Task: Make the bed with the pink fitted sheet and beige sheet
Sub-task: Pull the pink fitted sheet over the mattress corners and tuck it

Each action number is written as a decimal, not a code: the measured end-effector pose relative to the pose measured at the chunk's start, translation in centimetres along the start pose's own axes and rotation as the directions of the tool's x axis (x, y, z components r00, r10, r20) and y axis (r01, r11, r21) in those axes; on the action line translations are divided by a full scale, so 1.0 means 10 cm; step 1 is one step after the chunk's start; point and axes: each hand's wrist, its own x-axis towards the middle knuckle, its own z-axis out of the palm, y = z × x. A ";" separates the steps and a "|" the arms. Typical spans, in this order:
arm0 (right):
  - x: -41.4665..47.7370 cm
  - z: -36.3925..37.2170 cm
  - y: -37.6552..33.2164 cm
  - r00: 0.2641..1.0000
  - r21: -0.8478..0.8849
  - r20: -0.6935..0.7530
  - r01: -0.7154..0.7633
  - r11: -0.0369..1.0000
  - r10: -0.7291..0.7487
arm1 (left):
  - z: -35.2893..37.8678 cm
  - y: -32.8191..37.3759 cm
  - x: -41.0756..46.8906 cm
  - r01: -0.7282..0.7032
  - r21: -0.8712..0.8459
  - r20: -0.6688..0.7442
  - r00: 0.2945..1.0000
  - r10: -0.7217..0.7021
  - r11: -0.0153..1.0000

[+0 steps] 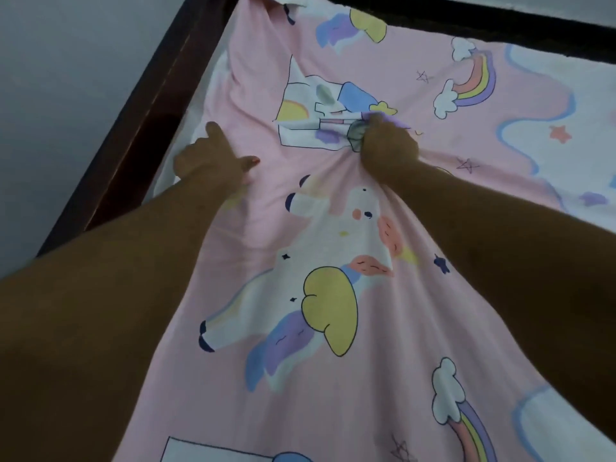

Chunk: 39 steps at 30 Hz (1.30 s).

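Note:
The pink fitted sheet (pixel 253 95), printed with unicorns, rainbows and clouds, covers most of the bed. My right hand (pixel 386 148) is clenched on a bunched fold of it near the middle, and creases radiate from the fist. To the left, my left hand (pixel 210 161) rests on the sheet near its left edge, with fingers spread and pressing on the cloth. A strip of white mattress (pixel 206 95) shows beside the sheet's left edge. No beige sheet is in view.
A dark wooden bed frame (pixel 146 121) runs along the left side and across the top edge. Beyond it on the left is a grey floor or wall (pixel 60 78).

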 end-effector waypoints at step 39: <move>-2.44 0.87 -0.49 0.956 0.121 -0.110 0.286 0.951 -0.273 | 0.92 -0.41 -2.52 -0.292 -0.227 -0.205 0.947 0.248 0.929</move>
